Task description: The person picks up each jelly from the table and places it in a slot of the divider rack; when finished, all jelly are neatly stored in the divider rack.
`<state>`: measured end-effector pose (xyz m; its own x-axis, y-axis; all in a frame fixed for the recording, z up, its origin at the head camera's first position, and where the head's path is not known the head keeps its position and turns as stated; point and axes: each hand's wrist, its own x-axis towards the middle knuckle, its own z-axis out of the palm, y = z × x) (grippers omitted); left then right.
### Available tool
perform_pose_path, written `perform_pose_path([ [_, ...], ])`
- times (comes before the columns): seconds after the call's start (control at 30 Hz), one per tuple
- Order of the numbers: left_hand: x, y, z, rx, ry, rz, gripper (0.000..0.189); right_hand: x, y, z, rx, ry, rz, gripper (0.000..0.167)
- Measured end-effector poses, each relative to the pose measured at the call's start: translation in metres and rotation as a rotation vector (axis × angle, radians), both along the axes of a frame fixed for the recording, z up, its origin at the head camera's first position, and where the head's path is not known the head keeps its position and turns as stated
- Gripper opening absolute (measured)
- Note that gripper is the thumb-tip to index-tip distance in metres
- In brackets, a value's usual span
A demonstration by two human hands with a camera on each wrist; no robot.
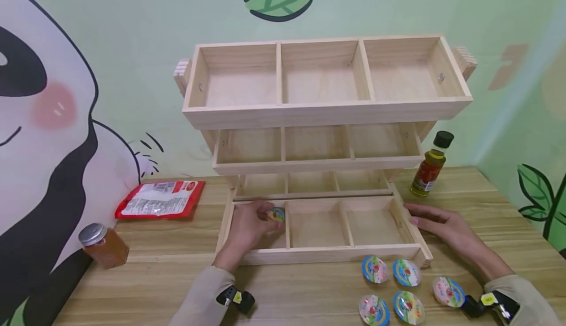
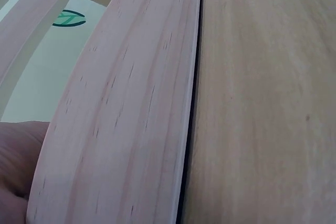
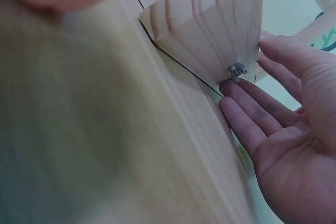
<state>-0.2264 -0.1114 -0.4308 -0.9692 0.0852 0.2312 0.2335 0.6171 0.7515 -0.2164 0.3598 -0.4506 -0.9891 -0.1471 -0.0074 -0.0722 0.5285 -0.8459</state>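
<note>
Green wall w/ panda mural behind, wooden desk [image 1: 177, 277] up front carrying a tiered wooden rack [image 1: 327, 110]. Left hand [image 1: 252, 225] sits in the bottom tray's left compartment, fingers curled round a jelly cup [image 1: 276, 214], so it's holding that one. Right hand [image 1: 442, 225] lies flat w/ straight fingers against the rack's right side, gripping nothing. Five more jelly cups [image 1: 404, 286] lie on the desk just in front of the tray.

Risks imo: cup slips or lands tilted on the divider if let go early. Right sleeve could also sweep the loose cups nearby, and the oil bottle [image 1: 431, 165] stands near the rack's right end, so a shove on the rack may knock it.
</note>
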Motion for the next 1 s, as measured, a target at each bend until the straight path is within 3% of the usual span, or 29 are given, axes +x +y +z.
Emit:
perform_pose_path([
  [0.4,0.006,-0.004,0.007,0.023,-0.038,0.005,0.045,0.004,0.0,0.0,-0.012,-0.004,-0.013,0.059],
  [0.57,0.011,-0.008,0.012,0.047,0.003,-0.003,0.043,0.004,0.0,0.0,-0.023,-0.005,-0.01,0.059],
  [0.7,0.016,-0.006,0.016,0.094,0.058,-0.042,0.041,0.003,-0.001,0.0,-0.008,-0.002,-0.009,0.06],
  [0.87,0.024,0.002,0.024,0.224,0.091,-0.121,0.037,0.002,0.0,-0.001,-0.008,0.0,-0.007,0.059],
  [1.0,0.034,0.011,0.03,0.27,0.107,-0.172,0.034,0.002,0.0,0.0,-0.005,-0.001,-0.008,0.059],
])
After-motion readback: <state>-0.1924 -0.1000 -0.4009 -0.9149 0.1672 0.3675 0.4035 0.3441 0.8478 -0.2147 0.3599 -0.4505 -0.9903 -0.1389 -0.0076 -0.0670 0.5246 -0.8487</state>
